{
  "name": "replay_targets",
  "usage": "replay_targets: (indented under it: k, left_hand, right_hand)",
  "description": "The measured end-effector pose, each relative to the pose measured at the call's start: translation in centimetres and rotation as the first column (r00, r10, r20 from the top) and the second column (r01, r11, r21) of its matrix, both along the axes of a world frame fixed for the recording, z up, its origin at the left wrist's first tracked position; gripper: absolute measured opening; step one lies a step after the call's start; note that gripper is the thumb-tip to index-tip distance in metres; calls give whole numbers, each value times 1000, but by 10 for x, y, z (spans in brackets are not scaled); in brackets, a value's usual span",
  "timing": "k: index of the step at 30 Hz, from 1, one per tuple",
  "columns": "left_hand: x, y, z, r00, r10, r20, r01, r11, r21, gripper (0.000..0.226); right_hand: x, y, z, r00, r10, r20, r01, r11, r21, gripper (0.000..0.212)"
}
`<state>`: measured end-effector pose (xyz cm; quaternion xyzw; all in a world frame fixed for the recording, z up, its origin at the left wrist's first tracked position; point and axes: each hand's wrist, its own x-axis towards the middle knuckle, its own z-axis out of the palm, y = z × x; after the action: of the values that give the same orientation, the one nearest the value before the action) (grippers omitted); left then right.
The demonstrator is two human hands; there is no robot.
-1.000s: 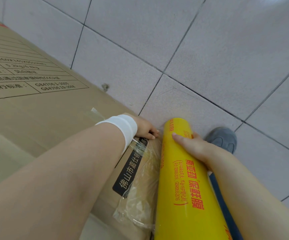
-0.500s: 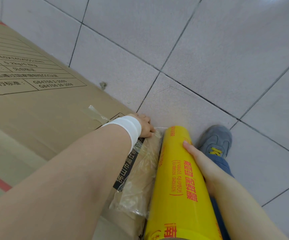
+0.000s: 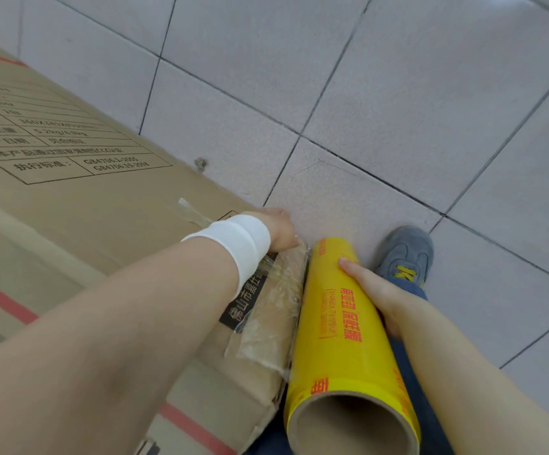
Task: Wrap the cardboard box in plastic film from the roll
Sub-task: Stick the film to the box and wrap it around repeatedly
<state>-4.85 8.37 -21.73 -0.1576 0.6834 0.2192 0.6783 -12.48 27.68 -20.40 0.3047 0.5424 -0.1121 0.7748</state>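
Cardboard box (image 3: 69, 224) lies left of the grip, the yellow roll (image 3: 332, 362) clasped by the right hand (image 3: 375, 290) with its long axis along the box's edge, film (image 3: 276, 307) bridging leftward to the corner under the left hand (image 3: 279, 229), whose hidden fingers' hold cannot be told.

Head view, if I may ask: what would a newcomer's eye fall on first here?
The bright yellow roll stands out at bottom centre, gripped by the right hand. Left of it lies the big cardboard box, crinkled film on its corner, where the left hand with a white wristband rests.
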Motion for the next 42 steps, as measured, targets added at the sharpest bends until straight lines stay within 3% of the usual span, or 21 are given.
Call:
replay_targets:
  k: [3,5,7,8,10,12,16,18,20,22,24,26,27,29,31,34,36,39,42]
  left_hand:
    - [-31,7,68,912,370,-178,-346,926,151,55]
    - [-39,16,124,742,658,-131,-604,740,295,50]
    - [-26,28,168,605,791,-86,-727,594,344,50]
    - [-18,37,186,549,832,-87,-768,542,341,52]
    - [0,57,210,527,832,-172,-780,554,290,56]
    - [16,77,227,505,778,-374,-774,600,203,56]
    - [51,114,255,88,621,-779,-898,388,208,34]
    - [66,136,266,-8,540,-842,-913,338,226,24]
    - [71,155,268,48,524,-850,-857,460,235,21]
    - [71,169,266,161,452,-877,-764,620,179,32]
    - [61,173,258,395,291,-872,-600,800,-5,51]
    - [47,171,252,665,85,-742,-340,919,-199,63]
    - [47,172,243,703,-60,-709,-175,951,-254,60]
    - [46,175,234,681,-218,-699,-33,944,-327,40]
    - [52,178,227,635,-249,-731,-49,932,-359,23]
    - [58,182,216,557,-273,-784,-88,920,-383,32]
    - [57,186,221,517,-347,-783,-50,901,-432,35]
    - [66,201,224,550,-347,-760,-15,905,-424,42]
    - [83,217,227,597,-250,-762,-102,919,-382,42]
  right_hand:
    - [-3,7,17,988,-149,-43,148,989,-24,141]
    - [2,31,11,945,-312,-94,308,950,-60,152]
    - [6,26,61,882,-448,-143,427,891,-155,137]
    - [6,24,86,857,-491,-158,460,866,-196,117]
    - [13,25,127,832,-525,-180,478,842,-250,80]
    - [24,35,159,814,-532,-234,446,830,-334,79]
    - [41,36,204,762,-477,-439,280,853,-441,45]
    - [42,36,217,756,-420,-502,189,875,-446,45]
    - [37,35,220,764,-376,-524,143,891,-430,45]
    - [30,39,217,773,-369,-517,152,898,-413,44]
    - [19,43,209,787,-376,-489,177,898,-404,44]
    - [7,51,194,814,-374,-444,202,900,-387,44]
    - [2,55,186,834,-367,-412,212,903,-374,45]
    - [-7,58,167,887,-309,-343,186,919,-347,50]
    - [-9,57,146,935,-210,-286,118,944,-308,60]
    - [0,54,116,968,-216,-132,176,949,-261,76]
    - [12,53,100,961,-274,-36,257,935,-246,76]
    - [34,64,86,972,-231,-43,218,955,-202,83]
    - [59,74,92,984,-159,-78,139,967,-211,96]
